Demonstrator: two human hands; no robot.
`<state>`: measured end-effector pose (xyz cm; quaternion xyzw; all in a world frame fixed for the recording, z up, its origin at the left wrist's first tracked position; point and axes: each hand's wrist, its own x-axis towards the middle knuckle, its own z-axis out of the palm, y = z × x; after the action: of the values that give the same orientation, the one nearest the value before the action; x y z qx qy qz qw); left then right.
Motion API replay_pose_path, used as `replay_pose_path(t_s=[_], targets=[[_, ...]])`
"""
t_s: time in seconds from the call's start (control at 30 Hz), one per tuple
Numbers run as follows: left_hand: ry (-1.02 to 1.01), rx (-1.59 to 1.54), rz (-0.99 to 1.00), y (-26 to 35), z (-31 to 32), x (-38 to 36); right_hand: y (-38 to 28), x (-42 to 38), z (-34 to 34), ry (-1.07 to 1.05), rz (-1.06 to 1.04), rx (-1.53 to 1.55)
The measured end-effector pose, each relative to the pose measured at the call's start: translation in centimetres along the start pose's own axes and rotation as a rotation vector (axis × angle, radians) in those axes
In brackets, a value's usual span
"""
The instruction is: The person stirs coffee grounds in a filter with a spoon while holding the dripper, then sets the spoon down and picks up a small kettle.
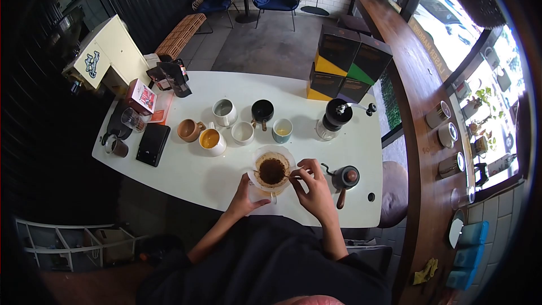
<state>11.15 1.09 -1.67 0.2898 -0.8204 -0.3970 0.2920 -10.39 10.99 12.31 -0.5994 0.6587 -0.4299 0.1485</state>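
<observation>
In front of me a paper coffee filter (286,158) with wet dark coffee grounds (271,171) sits in a dripper over a glass server (261,194). Cupped around the left side of that server is my left hand (243,200), thumb and fingers apart on the glass. My right hand (314,191) is closed in a pinch at the filter's right rim, on a thin stirrer (290,177) that reaches toward the grounds. Its tip is hidden. A gooseneck kettle (345,177) with a wooden handle stands to the right of my right hand.
Several cups, including a white mug (213,140) and a black cup (262,111), stand beyond the dripper. A hand grinder (334,117) and stacked boxes (337,51) are at the back right. On the left are a black scale (153,144) and a cream machine (107,59).
</observation>
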Motion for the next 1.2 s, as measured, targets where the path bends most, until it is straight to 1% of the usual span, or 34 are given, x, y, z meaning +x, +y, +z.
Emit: replay_pose_path(t_s=[0.13, 0.23, 0.33, 0.47, 0.6, 0.67, 0.8, 0.87, 0.97, 1.03, 1.13, 1.2], targets=[[-0.052, 0.038, 0.007, -1.4, 0.8, 0.3, 0.1, -0.1, -0.1, 0.002, -0.015, 0.003], [-0.053, 0.039, 0.008, -2.3, 1.6, 0.6, 0.2, -0.3, -0.1, 0.008, -0.010, 0.012], [-0.066, 0.007, -0.055, -3.2, 2.2, 0.5, 0.1, -0.6, 0.1, 0.029, -0.024, 0.016], [-0.087, -0.037, -0.080, -1.2, 1.8, 1.5, 0.2, -0.9, 0.4, 0.052, -0.037, 0.012], [-0.128, -0.103, -0.097, -0.8, 1.4, 1.8, 0.2, -0.8, 0.5, 0.056, -0.041, 0.019], [-0.098, -0.074, -0.104, -0.3, 1.6, 2.0, 0.3, -0.8, 0.6, 0.060, -0.038, 0.028], [-0.125, -0.080, -0.161, -1.6, 2.3, 2.5, 0.7, -0.5, 0.7, 0.084, -0.026, 0.037], [-0.075, -0.046, -0.101, -1.7, 2.5, 3.0, 0.9, -0.3, 0.7, 0.088, -0.029, 0.036], [-0.065, -0.035, -0.076, -1.9, 2.6, 3.8, 1.4, 0.4, 0.6, 0.094, -0.029, 0.025], [-0.099, 0.004, -0.100, -3.0, 2.9, 4.3, 1.8, 0.8, 0.7, 0.103, -0.019, -0.013], [-0.060, 0.013, -0.080, -3.8, 3.3, 4.9, 1.9, 1.2, 0.6, 0.113, -0.018, -0.053], [-0.052, 0.078, 0.011, -4.4, 3.5, 5.3, 1.9, 1.7, 0.5, 0.121, -0.039, -0.087]])
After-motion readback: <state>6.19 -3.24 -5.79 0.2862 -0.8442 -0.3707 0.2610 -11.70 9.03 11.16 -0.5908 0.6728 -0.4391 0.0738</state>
